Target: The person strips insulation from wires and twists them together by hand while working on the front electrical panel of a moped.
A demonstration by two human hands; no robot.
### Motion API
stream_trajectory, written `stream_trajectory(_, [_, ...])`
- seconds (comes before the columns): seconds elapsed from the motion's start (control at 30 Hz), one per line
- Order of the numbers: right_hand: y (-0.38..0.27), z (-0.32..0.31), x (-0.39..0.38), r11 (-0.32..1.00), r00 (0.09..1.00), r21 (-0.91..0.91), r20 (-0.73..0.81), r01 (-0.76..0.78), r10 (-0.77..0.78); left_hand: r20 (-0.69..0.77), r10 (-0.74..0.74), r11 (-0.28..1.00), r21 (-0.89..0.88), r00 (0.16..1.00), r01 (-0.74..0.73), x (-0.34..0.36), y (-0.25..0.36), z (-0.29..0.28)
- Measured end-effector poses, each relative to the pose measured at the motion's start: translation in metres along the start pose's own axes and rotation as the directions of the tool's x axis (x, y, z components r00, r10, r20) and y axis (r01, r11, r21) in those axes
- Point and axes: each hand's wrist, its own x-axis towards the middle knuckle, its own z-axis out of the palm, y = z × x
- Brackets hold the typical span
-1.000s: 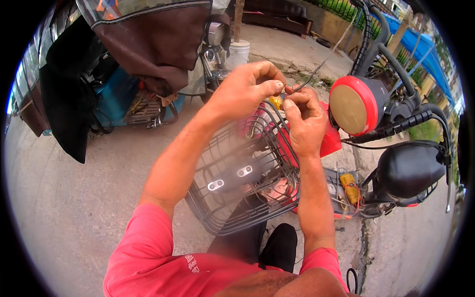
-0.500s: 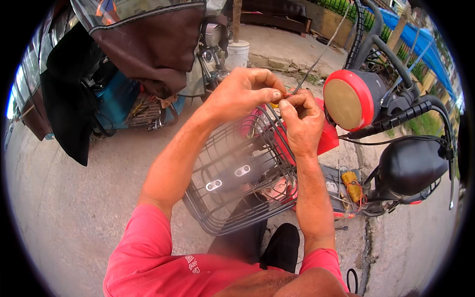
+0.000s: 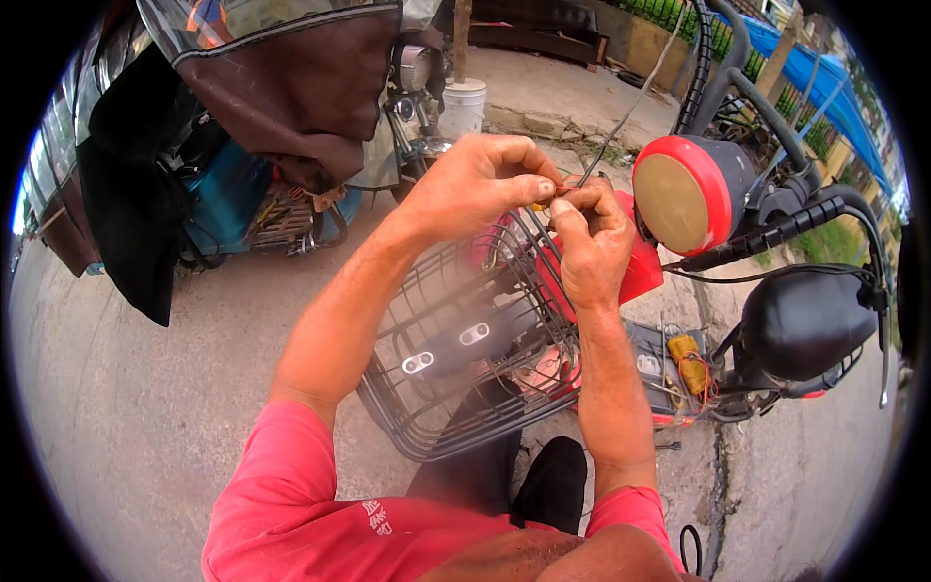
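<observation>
My left hand and my right hand meet above a black wire basket, fingertips almost touching. Both are closed in a pinch on a thin reddish wire; its exact ends are hidden by the fingers. A dark cable comes down from the upper right to the fingertips. Just beyond my right hand are a red body panel and a round headlight with a red rim, both part of an electric scooter or tricycle. A small bit of yellow shows under my fingers.
A yellow-wrapped bundle with wires lies on the footboard, before a black seat. Black handlebars reach out at right. At left stands another vehicle with a brown cover; a white bucket is behind it.
My right thumb and fingers have shifted very slightly at the wire. Both hands otherwise keep their place and their pinch.
</observation>
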Motion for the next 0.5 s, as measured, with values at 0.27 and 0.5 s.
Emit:
stream_trajectory(0.27, [-0.007,0.002,-0.002,0.996,0.997,0.055,-0.021,-0.068,0.069,0.010,0.018,0.998,-0.067,1.000,-0.017,0.000,-0.001,0.001])
stream_trajectory(0.5, [-0.011,0.000,-0.002,0.993,0.994,0.050,-0.020,-0.105,0.106,0.012,0.014,0.997,-0.070,1.000,-0.014,0.000,-0.001,0.003])
